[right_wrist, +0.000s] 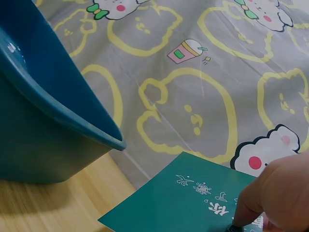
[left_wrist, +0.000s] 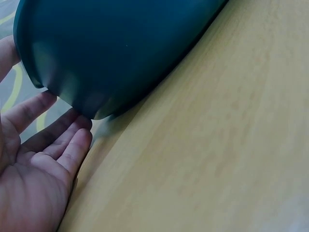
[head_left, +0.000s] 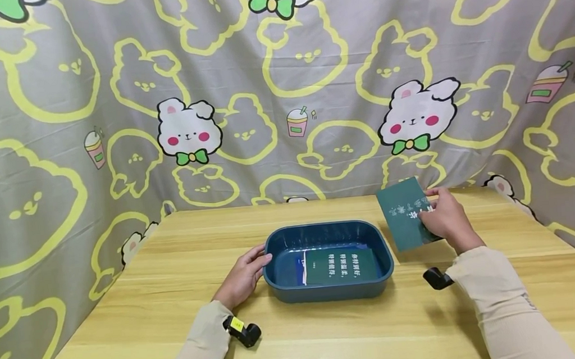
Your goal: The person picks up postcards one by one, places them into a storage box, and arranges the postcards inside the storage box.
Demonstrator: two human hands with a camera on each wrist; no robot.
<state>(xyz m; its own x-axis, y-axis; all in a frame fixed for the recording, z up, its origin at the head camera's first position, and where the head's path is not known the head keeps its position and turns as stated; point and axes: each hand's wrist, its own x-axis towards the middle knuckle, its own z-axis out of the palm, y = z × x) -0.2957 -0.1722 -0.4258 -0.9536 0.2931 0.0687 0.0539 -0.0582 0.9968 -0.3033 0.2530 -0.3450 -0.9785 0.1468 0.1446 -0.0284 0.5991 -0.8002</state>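
Note:
A dark teal plastic basin [head_left: 329, 293] stands on the table, its long side toward me. Its left end is held by my left hand [head_left: 241, 277], with a digit over the rim and other fingers [left_wrist: 75, 147] against the outer wall. Inside the basin lies a green booklet [head_left: 342, 266] with white characters, over something blue at its left edge. To the right, my right hand [head_left: 447, 217] pinches another green booklet [head_left: 403, 224] by its right edge, tilted above the table beside the basin. White writing on this booklet is partly covered by the thumb.
The wooden table [head_left: 330, 339] extends in front of and around the basin. A grey curtain [head_left: 247, 177] with yellow outlines and white cartoon animals hangs behind the table and along both sides. A small black camera sits on each wrist.

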